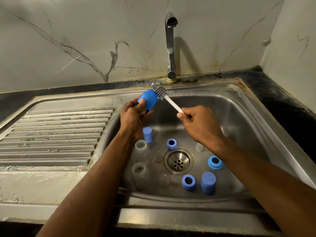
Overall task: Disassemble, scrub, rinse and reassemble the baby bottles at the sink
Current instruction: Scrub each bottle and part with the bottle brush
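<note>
My left hand [132, 117] grips a blue bottle cap [148, 99] above the sink basin [242, 120]. My right hand [199, 124] holds the white handle of a bottle brush [159, 91], and its grey bristle head touches the cap's upper side. On the basin floor lie two clear bottles [141, 147] [139, 170], two more blue caps [147, 134] [208, 183], three blue collar rings [171, 144] [215, 162] [188, 182] and clear nipples [199, 147], which are hard to make out.
The tap [171, 45] stands behind the basin with no water running. The drain strainer [178, 162] sits in the middle of the basin floor. A wet ribbed draining board [54, 134] lies to the left. A marble wall rises behind and to the right.
</note>
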